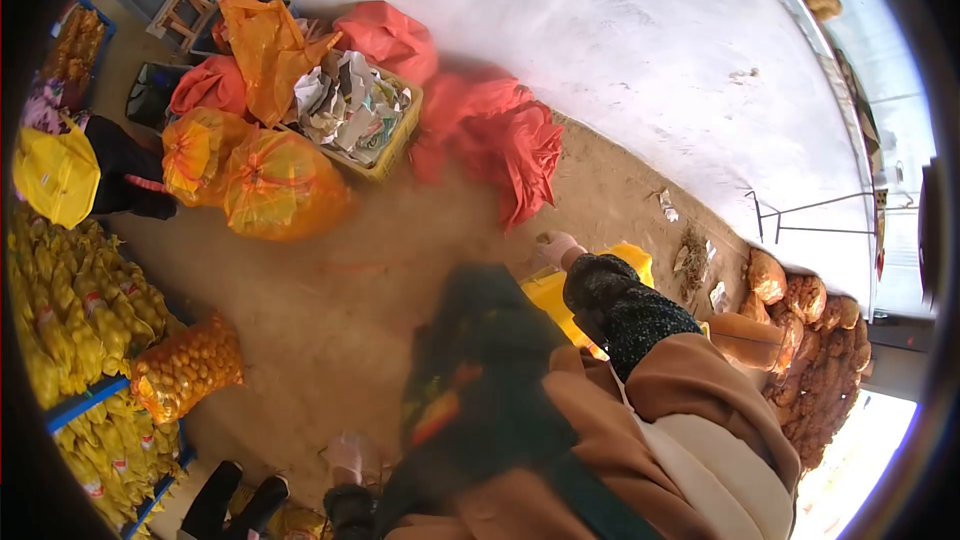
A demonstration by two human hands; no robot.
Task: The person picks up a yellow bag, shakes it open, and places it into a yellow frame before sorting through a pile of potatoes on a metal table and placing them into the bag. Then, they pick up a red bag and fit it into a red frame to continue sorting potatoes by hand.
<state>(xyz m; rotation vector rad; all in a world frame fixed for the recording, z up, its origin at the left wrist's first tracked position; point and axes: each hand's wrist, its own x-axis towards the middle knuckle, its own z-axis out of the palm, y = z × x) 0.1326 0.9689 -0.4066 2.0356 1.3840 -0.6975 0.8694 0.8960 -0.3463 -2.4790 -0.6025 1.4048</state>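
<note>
My right hand (pixel 560 249), in a pale glove, reaches out over the dirt floor with its fingers curled. Whatever it may hold is too small to make out. Behind its dark speckled sleeve lies something bright yellow (pixel 557 300), partly covered by my arm. Low in the view, my left hand (pixel 346 458), also pale-gloved, is smeared by motion, and its fingers cannot be read. A blurred dark green apron (pixel 480 340) hangs between the two hands. Beyond my right hand, red mesh sacks (pixel 525 155) lie heaped against the white wall.
A yellow crate (pixel 412 130) with paper scraps stands beside tied orange bags (pixel 285 185). A person in a yellow hat (pixel 58 172) is at left, above stacked yellow sacks (pixel 80 300). An orange sack of potatoes (pixel 188 368) stands nearby. Full brown sacks (pixel 820 380) pile up at right.
</note>
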